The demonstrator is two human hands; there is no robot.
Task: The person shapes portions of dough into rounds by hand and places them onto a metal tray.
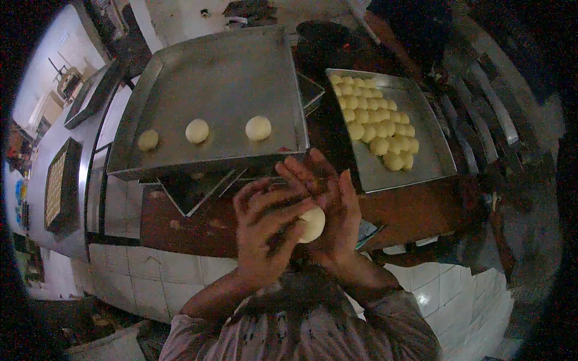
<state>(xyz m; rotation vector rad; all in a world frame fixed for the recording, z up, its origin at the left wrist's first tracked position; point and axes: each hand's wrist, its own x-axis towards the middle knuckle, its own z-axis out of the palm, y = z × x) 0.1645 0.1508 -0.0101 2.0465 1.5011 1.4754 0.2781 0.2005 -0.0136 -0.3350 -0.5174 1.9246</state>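
A pale, smooth dough ball [312,225] sits between my two palms, just past the table's near edge. My left hand [265,225] curls over its left side with bent fingers. Against the ball's other side rests the palm of my right hand [340,219], its fingers stretched up and away. Beyond my hands is a large metal tray [217,78] with three dough balls in a row along its near side, one of them a dough ball [258,128] at the right. To the right, many dough balls [373,120] fill part of a second metal tray [428,159].
The big tray lies over other trays [195,189] on the brown table [415,210]. At the left, a steel counter [81,156] carries a filled tray [57,186]. Another person's arm [391,36] shows at the far side. White tiles [144,277] are below.
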